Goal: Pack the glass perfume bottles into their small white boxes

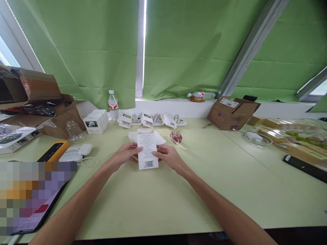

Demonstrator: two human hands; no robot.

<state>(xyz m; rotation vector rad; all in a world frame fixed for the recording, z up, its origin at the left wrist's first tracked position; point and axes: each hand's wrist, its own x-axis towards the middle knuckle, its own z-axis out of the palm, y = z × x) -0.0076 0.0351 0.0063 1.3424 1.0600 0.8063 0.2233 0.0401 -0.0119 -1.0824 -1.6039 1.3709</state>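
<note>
A white carton (pixel 148 149) with small print and a barcode is held upright just above the table, its top flap raised. My left hand (pixel 127 154) grips its left edge, thumb on the printed face and fingers behind. On the opposite edge, my right hand (pixel 168 156) is closed the same way. Behind the carton lies a white sheet of paper (pixel 159 137). To the right of it rests a round glass bottle (pixel 176 136) with reddish contents and a gold top. Farther back, opened small cartons (pixel 147 119) and little glass bottles (pixel 135 118) stand in white trays.
White boxes (pixel 95 122), a water bottle (pixel 112 105) and brown cardboard boxes (pixel 61 117) occupy the back left. A screen device (pixel 51 204) lies front left. An opened carton (pixel 231 114), coiled cable (pixel 257 139) and black bar (pixel 305 167) are at right.
</note>
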